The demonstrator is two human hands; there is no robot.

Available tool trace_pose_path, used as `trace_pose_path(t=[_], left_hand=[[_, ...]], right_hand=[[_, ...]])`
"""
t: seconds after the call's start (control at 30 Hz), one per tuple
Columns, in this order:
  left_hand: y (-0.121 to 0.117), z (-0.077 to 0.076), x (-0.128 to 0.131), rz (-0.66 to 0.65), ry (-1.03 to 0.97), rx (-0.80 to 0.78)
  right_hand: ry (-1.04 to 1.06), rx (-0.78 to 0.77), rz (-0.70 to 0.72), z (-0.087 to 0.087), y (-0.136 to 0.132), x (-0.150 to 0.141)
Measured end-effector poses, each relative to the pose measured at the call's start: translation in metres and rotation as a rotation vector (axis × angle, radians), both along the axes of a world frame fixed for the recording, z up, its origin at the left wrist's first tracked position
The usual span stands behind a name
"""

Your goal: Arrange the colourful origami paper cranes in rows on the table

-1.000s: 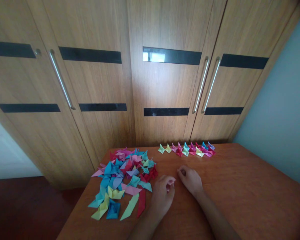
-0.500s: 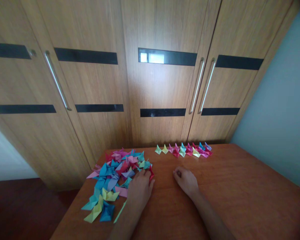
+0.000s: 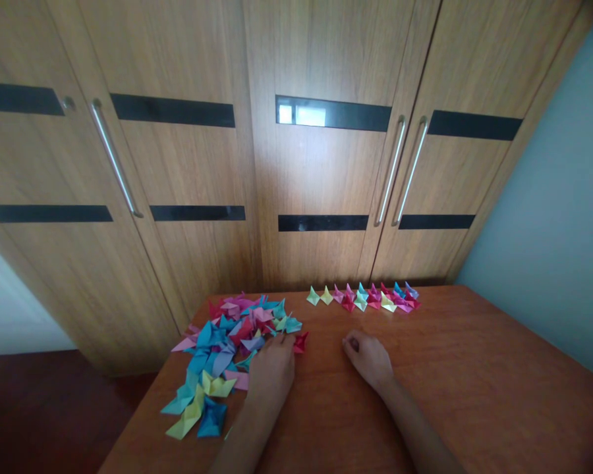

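Where both arms run off the bottom edge, the rest of them is cut off. The left arm hides most of a pale green paper (image 3: 228, 433), so just a tiny bit peeks out. Part of a pink paper (image 3: 238, 379) is under the left hand (image 3: 271, 372) too, nearer than its fingers (image 3: 279, 340). Those fingers bend down at the side of the paper pile (image 3: 212, 334), and their tips are hard to see, so I cannot tell if they pinch a paper. A red folded paper (image 3: 301, 342) sits just to the right of them, on the worktop (image 3: 474, 375). The pile spreads out to the left of these fingers, both nearer and farther away. The right hand (image 3: 369, 359) rests with its fingers (image 3: 350, 341) curled in loosely, and what is inside them is hidden. Past the right fingers is a bunch of little pointy papers (image 3: 360, 301), some overlapping. Farther back stands the wooden cupboard (image 3: 321, 171), with its top and left side cut off.
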State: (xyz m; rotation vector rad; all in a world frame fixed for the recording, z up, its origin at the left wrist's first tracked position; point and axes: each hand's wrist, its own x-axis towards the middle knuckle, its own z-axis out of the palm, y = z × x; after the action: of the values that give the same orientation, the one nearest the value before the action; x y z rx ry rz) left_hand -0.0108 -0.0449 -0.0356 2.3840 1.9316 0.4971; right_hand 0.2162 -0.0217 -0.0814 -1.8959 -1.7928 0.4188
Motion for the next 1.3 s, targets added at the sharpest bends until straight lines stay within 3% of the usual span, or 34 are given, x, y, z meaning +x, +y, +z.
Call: trace_pose_path(t=[0.07, 0.23, 0.37, 0.6, 0.97, 1.07, 1.17, 1.3], left_hand=[[0.001, 0.001, -0.002, -0.028, -0.102, 0.063], [0.003, 0.0, 0.001, -0.213, -0.468, 0.171], [0.0, -0.004, 0.01, -0.266, -0.699, 0.089], [0.0, -0.016, 0.025, -0.153, -1.225, -0.235], [-0.001, -0.027, 0.034, -0.159, -1.329, -0.284], [-0.005, -0.03, 0.039, -0.123, -1.355, -0.285], [-0.009, -0.039, 0.045, -0.15, -1.317, -0.306], [-0.013, -0.052, 0.051, -0.236, -1.198, -0.335]], right_hand=[[0.15, 0.033, 0.064, 0.0, 0.001, 0.0], [0.751, 0.05, 0.35, 0.008, -0.003, -0.007], [0.927, -0.006, 0.396, 0.017, -0.011, -0.012], [0.883, 0.012, 0.411, 0.016, -0.01, -0.013], [0.783, -0.022, 0.452, 0.025, -0.013, -0.006], [0.771, 0.042, 0.343, 0.025, -0.009, 0.008], [0.714, 0.174, 0.138, 0.017, -0.002, 0.022], [0.456, 0.241, -0.051, -0.003, 0.008, 0.025]])
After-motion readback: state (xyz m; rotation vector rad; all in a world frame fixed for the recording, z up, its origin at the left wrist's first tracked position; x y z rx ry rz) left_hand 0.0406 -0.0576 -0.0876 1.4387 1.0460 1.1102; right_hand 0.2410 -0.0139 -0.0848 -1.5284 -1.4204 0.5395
